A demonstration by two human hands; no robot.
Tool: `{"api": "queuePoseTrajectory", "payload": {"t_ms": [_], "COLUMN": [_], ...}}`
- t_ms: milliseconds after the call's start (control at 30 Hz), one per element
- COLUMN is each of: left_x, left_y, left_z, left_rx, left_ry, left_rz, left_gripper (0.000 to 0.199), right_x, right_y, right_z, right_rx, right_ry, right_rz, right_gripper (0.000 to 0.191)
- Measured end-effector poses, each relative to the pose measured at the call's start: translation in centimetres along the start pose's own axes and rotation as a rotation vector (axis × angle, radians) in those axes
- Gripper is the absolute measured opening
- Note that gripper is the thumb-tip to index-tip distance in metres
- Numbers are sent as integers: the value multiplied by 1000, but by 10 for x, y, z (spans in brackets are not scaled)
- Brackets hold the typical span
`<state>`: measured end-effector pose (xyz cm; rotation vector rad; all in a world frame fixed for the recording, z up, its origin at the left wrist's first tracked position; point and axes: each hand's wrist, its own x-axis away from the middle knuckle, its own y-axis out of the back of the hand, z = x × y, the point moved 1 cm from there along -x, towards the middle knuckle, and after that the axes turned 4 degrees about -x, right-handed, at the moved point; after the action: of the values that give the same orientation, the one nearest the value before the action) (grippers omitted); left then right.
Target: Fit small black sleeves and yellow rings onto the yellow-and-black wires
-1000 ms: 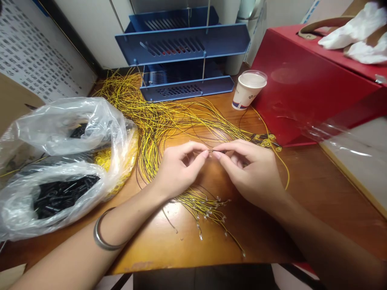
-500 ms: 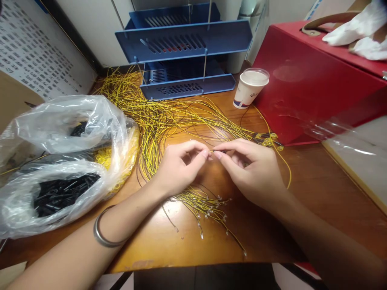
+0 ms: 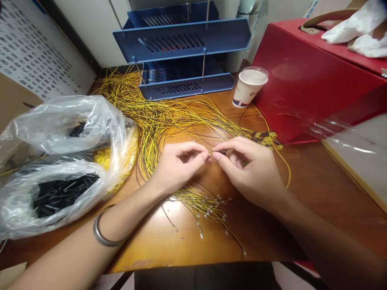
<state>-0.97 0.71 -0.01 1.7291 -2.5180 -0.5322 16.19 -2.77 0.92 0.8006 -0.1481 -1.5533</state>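
Observation:
Above the middle of the desk my left hand pinches a thin wire between thumb and index finger. Close beside it, my right hand pinches a small black sleeve at the same wire; its fingers partly hide the piece. The fingertips of both hands nearly meet. Under and behind my left hand runs a bundle of yellow and black wires. Its near ends with silvery terminals fan out below my hands. Past my right hand lie wire ends with black sleeves and yellow ring pieces.
To the left stand clear plastic bags with black sleeves and yellow rings. A blue tray rack is at the back, a paper cup right of it. A red box occupies the right rear.
The black sleeve shows a little more between my right fingers. Both hands keep their pinch almost in place, and the whole view has shifted very slightly.

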Motion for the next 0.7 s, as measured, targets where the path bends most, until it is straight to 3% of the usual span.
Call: {"api": "queuePoseTrajectory", "payload": {"t_ms": [700], "left_x": [2], "left_y": [-4], "left_z": [0], "left_rx": [-89], "left_ry": [15], "left_rz": [-6], "left_gripper": [13], "right_x": [-3], "right_y": [1], "right_z": [2], "right_rx": [-44], "right_ry": [-199], "right_rz": [119], "right_gripper": [10]}}
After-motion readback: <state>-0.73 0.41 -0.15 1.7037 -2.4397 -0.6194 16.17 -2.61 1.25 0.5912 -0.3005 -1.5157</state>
